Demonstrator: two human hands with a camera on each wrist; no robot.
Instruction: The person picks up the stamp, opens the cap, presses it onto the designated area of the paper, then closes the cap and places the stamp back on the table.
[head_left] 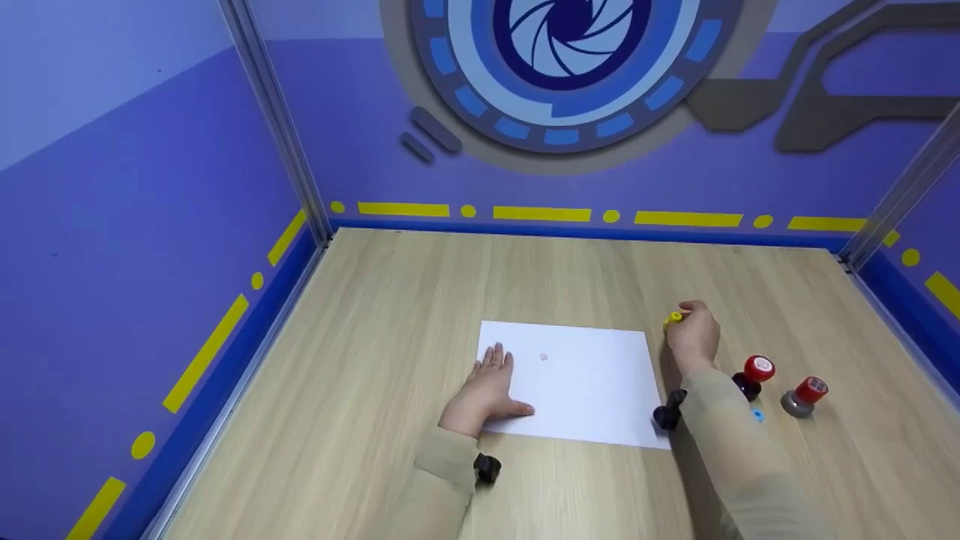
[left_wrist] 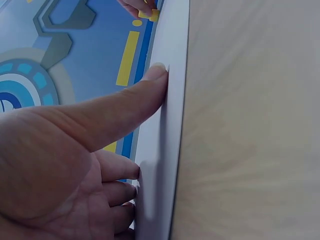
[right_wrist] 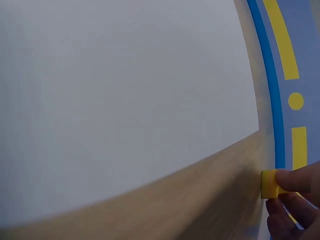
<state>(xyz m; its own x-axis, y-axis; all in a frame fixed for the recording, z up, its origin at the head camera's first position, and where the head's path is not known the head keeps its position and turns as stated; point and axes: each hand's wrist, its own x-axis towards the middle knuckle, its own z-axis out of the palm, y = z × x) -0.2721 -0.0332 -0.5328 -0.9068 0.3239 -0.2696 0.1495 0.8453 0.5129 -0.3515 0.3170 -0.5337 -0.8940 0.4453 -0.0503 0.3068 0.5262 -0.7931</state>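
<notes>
A sheet of white paper (head_left: 589,386) lies on the table and bears one small reddish printed mark (head_left: 544,357). My left hand (head_left: 486,394) rests on its left side, fingers spread and thumb out along the near edge; the left wrist view shows the thumb (left_wrist: 120,112) right at the paper. Off the paper's far right corner, my right hand (head_left: 694,337) pinches a small yellow stamp (head_left: 673,320) between thumb and fingers. In the right wrist view the yellow stamp (right_wrist: 270,184) is held beyond the paper's edge, its rear part hidden by the fingers.
Right of my right forearm stand a red-and-black stamp (head_left: 756,373) and a red-and-grey stamp (head_left: 806,396). A small blue piece (head_left: 757,415) shows beside the sleeve, partly hidden. Purple panels (head_left: 525,180) wall the wooden table (head_left: 375,337) at the back and sides.
</notes>
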